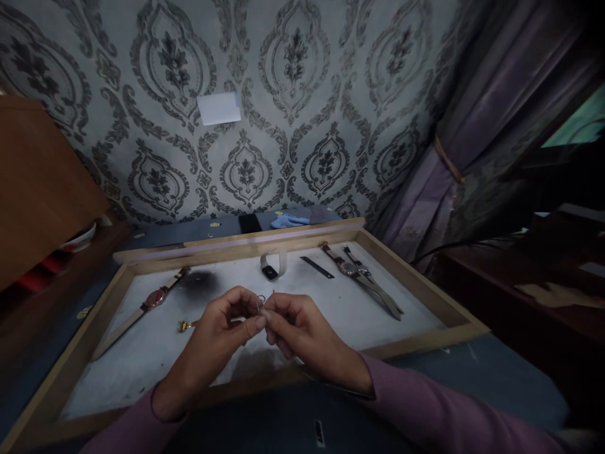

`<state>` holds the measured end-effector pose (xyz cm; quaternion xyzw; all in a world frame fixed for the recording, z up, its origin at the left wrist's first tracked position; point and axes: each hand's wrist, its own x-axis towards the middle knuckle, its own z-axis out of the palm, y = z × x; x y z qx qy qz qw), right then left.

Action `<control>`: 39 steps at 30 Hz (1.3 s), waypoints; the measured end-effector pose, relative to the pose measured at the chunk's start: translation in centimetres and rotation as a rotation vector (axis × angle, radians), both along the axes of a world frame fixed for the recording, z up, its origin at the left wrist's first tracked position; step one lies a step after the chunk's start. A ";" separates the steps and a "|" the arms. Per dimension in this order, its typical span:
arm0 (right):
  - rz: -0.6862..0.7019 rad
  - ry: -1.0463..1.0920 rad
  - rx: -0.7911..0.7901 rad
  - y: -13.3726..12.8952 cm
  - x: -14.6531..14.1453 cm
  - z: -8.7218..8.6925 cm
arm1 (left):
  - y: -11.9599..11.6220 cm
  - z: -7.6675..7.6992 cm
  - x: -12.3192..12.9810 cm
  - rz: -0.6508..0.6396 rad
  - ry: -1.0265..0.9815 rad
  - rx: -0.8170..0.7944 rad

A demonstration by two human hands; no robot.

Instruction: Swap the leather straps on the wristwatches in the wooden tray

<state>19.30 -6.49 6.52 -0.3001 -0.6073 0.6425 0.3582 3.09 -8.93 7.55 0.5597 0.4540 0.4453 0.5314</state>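
Near the front edge of the wooden tray [420, 342], the left hand [220, 333] has its thumb and forefinger drawn together in a narrow pinch. Its tips meet those of the right hand [302, 329], likewise closed to a pinch. Between them is a small piece [261, 297], mostly hidden; a thin dark curve shows above the fingertips. It looks light, easily dropped and perhaps springy; its material I cannot tell. A fingertip grip near the ends seems best, with little squeeze.

The tray's raised left wall comes first, then a brown watch [155, 298] slanting beside it, and a gold item [182, 326] close to the left hand. Beyond the fingertips stands a square watch [270, 272]; further right lie a dark strip [317, 267] and two strapped watches [355, 270]. White floor between these and the right hand gives the most room.
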 end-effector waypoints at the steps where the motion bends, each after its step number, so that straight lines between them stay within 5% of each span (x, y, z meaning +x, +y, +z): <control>1: 0.004 0.004 -0.004 0.0 0.0 -0.1 | 0.0 -0.1 0.0 0.007 0.005 0.008; 14: 0.026 0.014 -0.063 0.5 -0.2 0.0 | 0.8 -0.9 -0.8 0.008 -0.120 -0.014; 22: 0.086 -0.039 -0.073 1.0 -0.2 -0.2 | 1.0 -0.5 -1.0 0.006 0.041 0.078; 25: 0.044 -0.189 0.135 0.8 0.0 -0.2 | 0.9 0.0 -0.9 0.016 0.151 0.147; 29: -0.073 -0.403 0.712 0.4 0.1 -0.7 | 1.1 0.0 -0.7 0.022 0.223 0.135; 31: -0.070 -0.420 0.788 0.5 0.2 -0.8 | 1.3 -0.3 -0.8 -0.002 0.213 0.084; 35: 0.013 -0.279 0.323 0.9 0.6 -0.3 | 1.6 -0.6 -1.2 -0.118 0.160 0.045; 39: 0.180 -0.096 -0.092 1.4 1.3 0.2 | 1.6 -0.2 -1.7 -0.148 0.426 0.354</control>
